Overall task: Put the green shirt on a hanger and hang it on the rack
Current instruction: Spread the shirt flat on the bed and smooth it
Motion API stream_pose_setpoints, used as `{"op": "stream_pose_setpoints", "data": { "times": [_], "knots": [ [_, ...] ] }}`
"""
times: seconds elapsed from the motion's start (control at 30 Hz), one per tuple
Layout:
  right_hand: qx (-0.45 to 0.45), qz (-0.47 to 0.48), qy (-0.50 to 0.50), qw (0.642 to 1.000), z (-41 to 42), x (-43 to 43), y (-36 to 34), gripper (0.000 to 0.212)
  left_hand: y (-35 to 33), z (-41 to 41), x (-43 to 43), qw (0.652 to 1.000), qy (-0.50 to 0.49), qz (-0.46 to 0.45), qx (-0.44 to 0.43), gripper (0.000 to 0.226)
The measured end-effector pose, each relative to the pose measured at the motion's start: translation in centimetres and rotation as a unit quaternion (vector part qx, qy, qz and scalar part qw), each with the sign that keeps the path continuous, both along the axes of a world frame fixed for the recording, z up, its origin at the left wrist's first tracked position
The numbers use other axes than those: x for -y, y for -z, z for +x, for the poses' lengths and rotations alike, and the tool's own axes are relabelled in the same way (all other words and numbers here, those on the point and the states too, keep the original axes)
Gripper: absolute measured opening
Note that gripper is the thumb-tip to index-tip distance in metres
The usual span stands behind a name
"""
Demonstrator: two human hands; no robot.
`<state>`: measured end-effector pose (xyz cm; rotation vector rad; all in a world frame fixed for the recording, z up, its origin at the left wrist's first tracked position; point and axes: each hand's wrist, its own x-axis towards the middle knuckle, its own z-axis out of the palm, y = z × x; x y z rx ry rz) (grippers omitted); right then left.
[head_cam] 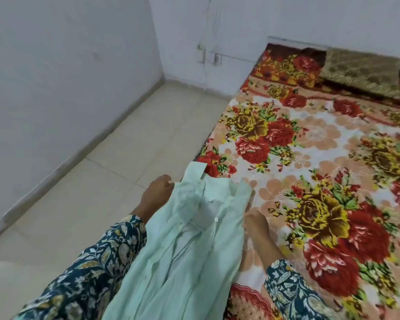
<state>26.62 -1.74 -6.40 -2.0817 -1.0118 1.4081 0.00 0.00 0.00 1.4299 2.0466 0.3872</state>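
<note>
The shirt (189,245), pale green, hangs in front of the person, between the two hands, over the near left corner of the bed. Its collar (195,169) points up and away, the front lies open, and one white button (216,219) shows on the right panel.

Left hand (158,192): fingers curled into a fist at the shirt's left shoulder, gripping the cloth there.

Right hand (255,224): against the shirt's right front edge, just above the blanket (314,144). It is motion-blurred, so whether it grips the cloth cannot be told.

Both forearms wear dark floral sleeves (90,262).

Surroundings: the blanket, with red and yellow flowers, covers the bed; a brown pillow (360,75) lies at its far end. To the left, a beige tiled floor (106,162) meets white walls (56,65).
</note>
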Motion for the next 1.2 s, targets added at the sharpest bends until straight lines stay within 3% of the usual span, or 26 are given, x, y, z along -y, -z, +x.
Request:
{"op": "stream_pose_setpoints", "data": {
  "times": [0.1, 0.17, 0.23, 0.4, 0.63, 0.77, 1.0, 1.2],
  "knots": [
    [0.025, -0.034, 0.011, 0.999, 0.1, -2.1, 4.0, 0.01, 4.0, -1.2, -2.3, 0.998, -0.043, -0.055, -0.002, 0.042],
    [-0.007, -0.08, 0.033, 0.996, 0.0, -2.8, 5.3, 0.017, 5.9, -1.9, -3.2, 0.993, -0.062, -0.098, -0.014, 0.045],
    [-0.067, -0.113, 0.095, 0.987, -0.2, -3.4, 6.2, 0.028, 7.2, -2.2, -4.3, 0.988, -0.072, -0.134, -0.034, 0.046],
    [-0.233, -0.133, 0.244, 0.932, -0.7, -3.7, 5.2, 0.024, 8.9, -2.6, -6.0, 0.983, -0.087, -0.16, -0.027, 0.043],
    [-0.305, -0.164, 0.121, 0.93, -0.9, -3.1, 3.6, 0.018, 7.0, -1.8, -7.0, 0.98, -0.048, -0.166, 0.098, 0.004],
    [-0.342, -0.122, 0.064, 0.93, -1.0, -2.6, 2.6, 0.024, 4.9, -2.1, -5.8, 0.974, -0.072, -0.106, 0.186, 0.014],
    [-0.35, -0.088, 0.037, 0.932, -0.8, -2.4, 1.5, 0.015, 2.1, -2.5, -5.5, 0.97, -0.06, -0.066, 0.225, 0.035],
    [-0.383, -0.003, 0.049, 0.923, 0.3, -0.1, -1.4, 0.015, -4.3, -4.8, -5.0, 0.952, -0.009, -0.075, 0.296, 0.019]
  ]
}}
